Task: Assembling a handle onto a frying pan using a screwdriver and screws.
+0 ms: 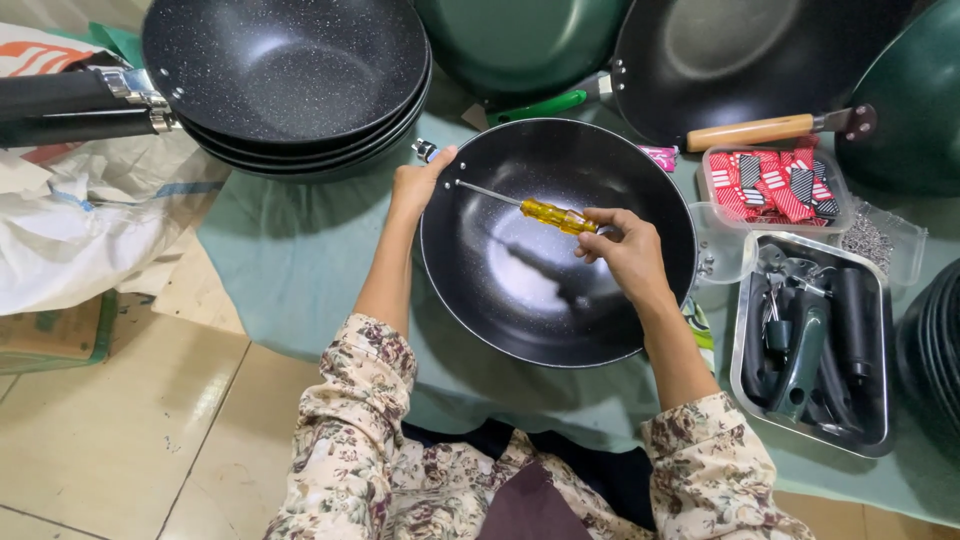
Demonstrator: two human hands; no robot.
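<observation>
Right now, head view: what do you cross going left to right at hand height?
White sack → left hand → screwdriver → right hand → clear tub → metal tray, all but the sack on the green cloth.

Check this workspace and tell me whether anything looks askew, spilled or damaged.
Nothing looks spilled or damaged. The one oddity: the black wok under the hands has no handle, unlike the stacked woks at upper left. The right hand holds a yellow-handled screwdriver inside it; the left hand grips the rim.
</observation>
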